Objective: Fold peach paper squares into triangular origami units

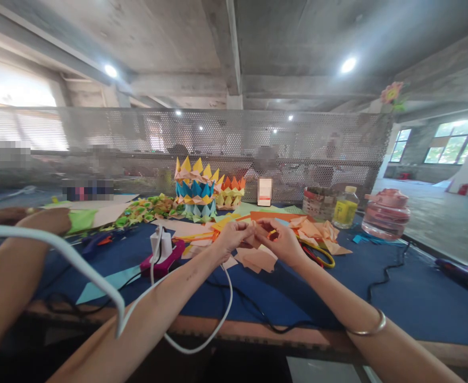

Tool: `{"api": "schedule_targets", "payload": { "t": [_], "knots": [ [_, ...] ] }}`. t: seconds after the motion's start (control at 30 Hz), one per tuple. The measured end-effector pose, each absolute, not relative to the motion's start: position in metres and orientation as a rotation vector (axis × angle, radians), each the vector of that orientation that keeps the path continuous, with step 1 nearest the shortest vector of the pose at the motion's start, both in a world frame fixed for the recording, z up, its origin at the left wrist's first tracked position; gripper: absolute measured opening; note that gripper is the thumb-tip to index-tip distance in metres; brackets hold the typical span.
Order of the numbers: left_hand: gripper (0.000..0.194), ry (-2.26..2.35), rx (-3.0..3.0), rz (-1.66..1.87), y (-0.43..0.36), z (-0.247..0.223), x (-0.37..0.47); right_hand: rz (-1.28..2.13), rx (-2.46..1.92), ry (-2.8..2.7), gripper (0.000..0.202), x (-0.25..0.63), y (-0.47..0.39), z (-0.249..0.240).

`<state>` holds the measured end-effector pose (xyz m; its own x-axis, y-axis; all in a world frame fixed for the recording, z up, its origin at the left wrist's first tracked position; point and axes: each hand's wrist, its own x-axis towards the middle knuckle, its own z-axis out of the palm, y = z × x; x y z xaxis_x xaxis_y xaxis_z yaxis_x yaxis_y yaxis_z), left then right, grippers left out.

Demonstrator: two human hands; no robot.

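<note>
The left hand [231, 238] and right hand [285, 243] pinch a small peach paper piece [253, 239] between nearly closed fingers, apparently steadying it from both sides, over the middle of the worktop [429, 303], with loose peach sheets [257, 259] just nearer, presumably for easy reach.

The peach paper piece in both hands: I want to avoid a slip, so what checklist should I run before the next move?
1. Left hand on the peach paper piece: ok.
2. Right hand on it too: ok.
3. Piece's edges aligned: cannot tell, partly covered.
4. White cable clear of left forearm: not ok, it runs under it.
5. Co-worker's hand apart: ok, far left.
</note>
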<state>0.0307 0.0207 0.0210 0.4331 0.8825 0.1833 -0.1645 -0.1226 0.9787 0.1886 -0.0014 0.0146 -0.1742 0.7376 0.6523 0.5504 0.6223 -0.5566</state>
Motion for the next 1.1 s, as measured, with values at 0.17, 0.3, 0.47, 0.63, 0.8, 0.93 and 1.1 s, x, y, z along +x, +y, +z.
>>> {"api": "schedule_targets", "payload": {
  "t": [0.17, 0.3, 0.47, 0.63, 0.8, 0.93, 1.1],
  "knots": [
    [0.036, 0.732, 1.338, 0.992, 0.025, 0.019, 0.028, 0.048, -1.070, -1.919, 0.028, 0.189, -0.005, 0.017],
    [0.028, 0.700, 1.244, 0.990, 0.032, 0.016, 0.027, -0.044, -1.060, -1.968, 0.031, 0.190, -0.005, 0.016],
    [0.019, 0.624, 1.168, 1.021, 0.037, 0.013, 0.029, -0.133, -1.075, -1.981, 0.032, 0.190, -0.003, 0.015],
    [0.024, 0.584, 1.160, 1.023, 0.036, 0.013, 0.029, -0.174, -1.068, -1.979, 0.027, 0.190, -0.005, 0.017],
    [0.021, 0.629, 1.152, 1.037, 0.031, 0.017, 0.029, -0.176, -1.019, -1.991, 0.025, 0.192, -0.007, 0.017],
    [0.021, 0.645, 1.152, 1.034, 0.031, 0.017, 0.029, -0.162, -0.958, -2.028, 0.026, 0.193, -0.007, 0.017],
    [0.025, 0.646, 1.162, 1.052, 0.035, 0.015, 0.029, -0.140, -0.953, -2.045, 0.026, 0.193, -0.008, 0.019]
  ]
}}
